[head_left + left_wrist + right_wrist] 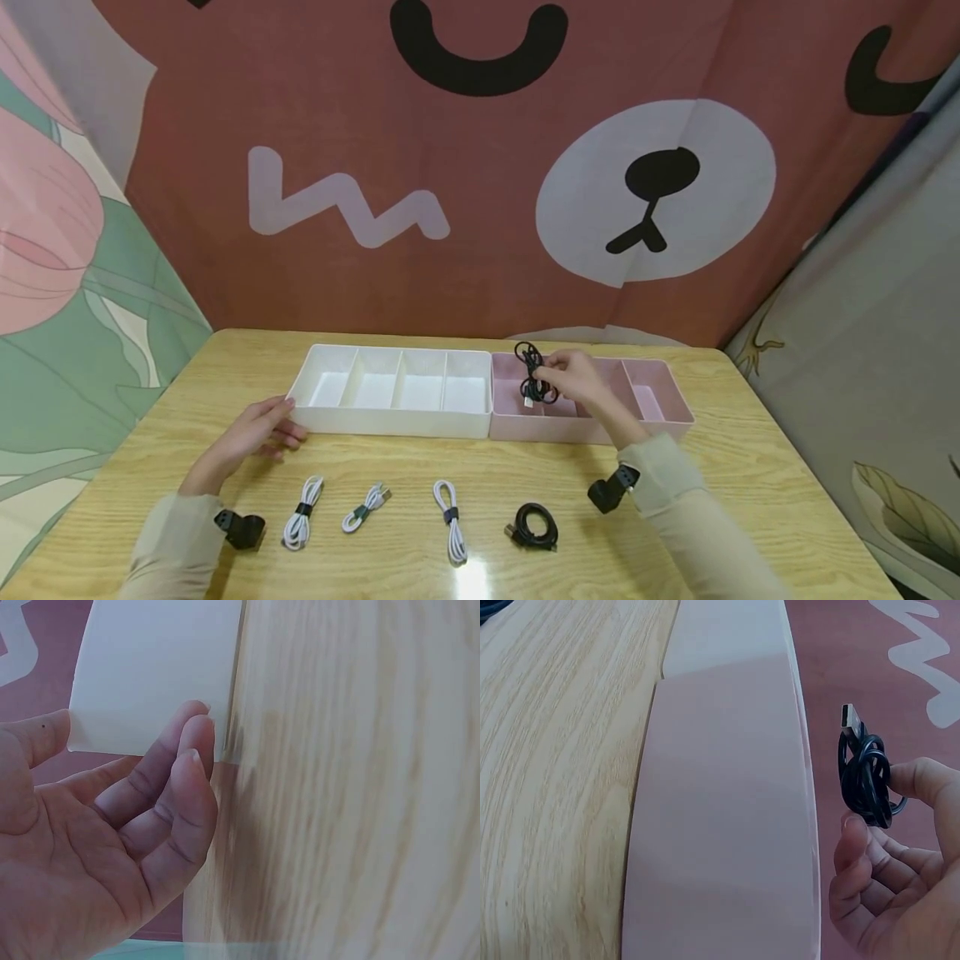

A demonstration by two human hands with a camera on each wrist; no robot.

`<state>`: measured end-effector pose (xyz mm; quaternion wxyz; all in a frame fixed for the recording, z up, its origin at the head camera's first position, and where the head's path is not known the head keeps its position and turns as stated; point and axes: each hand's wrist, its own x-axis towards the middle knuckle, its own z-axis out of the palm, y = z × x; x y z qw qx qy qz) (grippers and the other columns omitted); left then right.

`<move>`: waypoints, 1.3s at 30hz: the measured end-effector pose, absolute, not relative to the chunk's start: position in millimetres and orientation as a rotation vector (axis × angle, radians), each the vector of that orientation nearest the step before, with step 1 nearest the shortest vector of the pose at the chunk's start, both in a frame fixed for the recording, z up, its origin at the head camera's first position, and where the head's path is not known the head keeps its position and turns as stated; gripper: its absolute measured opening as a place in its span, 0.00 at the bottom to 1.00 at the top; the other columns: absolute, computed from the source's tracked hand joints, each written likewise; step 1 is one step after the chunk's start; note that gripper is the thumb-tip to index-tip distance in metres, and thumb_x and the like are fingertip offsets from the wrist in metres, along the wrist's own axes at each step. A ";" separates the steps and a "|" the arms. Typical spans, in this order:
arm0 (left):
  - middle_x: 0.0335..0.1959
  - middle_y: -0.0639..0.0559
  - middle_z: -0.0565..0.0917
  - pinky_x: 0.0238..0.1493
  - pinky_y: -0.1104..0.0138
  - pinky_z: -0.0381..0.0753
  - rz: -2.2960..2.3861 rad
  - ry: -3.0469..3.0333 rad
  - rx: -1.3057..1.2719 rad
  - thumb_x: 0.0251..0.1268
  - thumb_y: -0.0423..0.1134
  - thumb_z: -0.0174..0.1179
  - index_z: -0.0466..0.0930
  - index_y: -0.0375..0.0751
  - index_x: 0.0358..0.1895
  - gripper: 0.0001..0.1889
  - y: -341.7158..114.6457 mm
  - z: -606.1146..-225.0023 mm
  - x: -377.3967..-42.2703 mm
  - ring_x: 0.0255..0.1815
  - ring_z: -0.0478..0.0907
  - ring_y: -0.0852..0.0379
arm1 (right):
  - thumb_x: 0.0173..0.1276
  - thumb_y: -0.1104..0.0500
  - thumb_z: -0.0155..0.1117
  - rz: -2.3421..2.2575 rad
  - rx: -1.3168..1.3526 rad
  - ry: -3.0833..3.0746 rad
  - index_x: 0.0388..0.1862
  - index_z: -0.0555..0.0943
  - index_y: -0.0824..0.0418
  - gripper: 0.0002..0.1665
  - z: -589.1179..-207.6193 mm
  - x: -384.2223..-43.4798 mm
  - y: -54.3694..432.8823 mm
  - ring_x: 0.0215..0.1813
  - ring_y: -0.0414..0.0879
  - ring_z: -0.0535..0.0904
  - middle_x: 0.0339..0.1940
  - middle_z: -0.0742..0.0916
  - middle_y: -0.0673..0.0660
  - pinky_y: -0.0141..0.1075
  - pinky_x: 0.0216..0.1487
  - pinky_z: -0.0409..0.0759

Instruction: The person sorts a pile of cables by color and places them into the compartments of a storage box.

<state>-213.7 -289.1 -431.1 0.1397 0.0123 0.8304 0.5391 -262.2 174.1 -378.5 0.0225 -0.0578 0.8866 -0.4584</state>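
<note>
My right hand (573, 377) pinches a bundled black USB cable (531, 367) above the left part of the pink divided box (592, 429). The right wrist view shows the cable's metal plug (849, 718) pointing up, with thumb and fingertips at the coil. My left hand (258, 429) is at the near left corner of the white divided box (390, 422). In the left wrist view its thumb touches the box edge and the other fingers are loosely bent beside the corner.
In front of the boxes lie three tied white cables (298, 521) (365, 508) (452, 525) and a coiled black cable (534, 527). The boxes stand end to end near the back of the wooden table (360, 575). Behind them hangs a printed cloth (480, 283).
</note>
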 end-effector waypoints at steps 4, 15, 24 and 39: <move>0.32 0.44 0.81 0.27 0.60 0.79 1.557 2.398 0.033 0.73 0.52 0.35 0.56 0.21 0.59 0.31 -289.7 -432.9 -214.2 0.30 0.78 0.53 | 0.57 0.60 0.63 -1.419 -0.173 2.757 0.29 0.79 0.68 0.10 -382.5 -263.5 170.5 0.18 0.41 0.71 0.18 0.80 0.53 0.32 0.20 0.69; 0.32 0.44 0.81 0.27 0.60 0.79 1.561 2.395 0.036 0.73 0.52 0.34 0.56 0.21 0.59 0.32 -290.4 -434.2 -214.9 0.31 0.79 0.53 | 0.58 0.59 0.64 -1.468 -0.148 2.711 0.32 0.79 0.69 0.12 -389.7 -264.6 165.7 0.17 0.42 0.73 0.18 0.80 0.55 0.32 0.19 0.69; 0.32 0.44 0.81 0.27 0.60 0.79 1.556 2.408 0.033 0.73 0.53 0.35 0.57 0.20 0.58 0.32 -289.6 -432.7 -214.3 0.31 0.79 0.53 | 0.60 0.59 0.65 -1.561 -0.182 2.648 0.42 0.78 0.73 0.18 -395.2 -263.6 169.7 0.20 0.46 0.77 0.31 0.83 0.67 0.35 0.21 0.72; 0.32 0.45 0.81 0.28 0.60 0.79 1.541 2.416 0.029 0.73 0.53 0.34 0.57 0.21 0.57 0.31 -289.5 -433.2 -213.7 0.31 0.79 0.54 | 0.60 0.57 0.65 -1.582 -0.348 2.704 0.43 0.77 0.75 0.21 -390.9 -245.9 178.8 0.22 0.51 0.79 0.25 0.83 0.61 0.40 0.24 0.78</move>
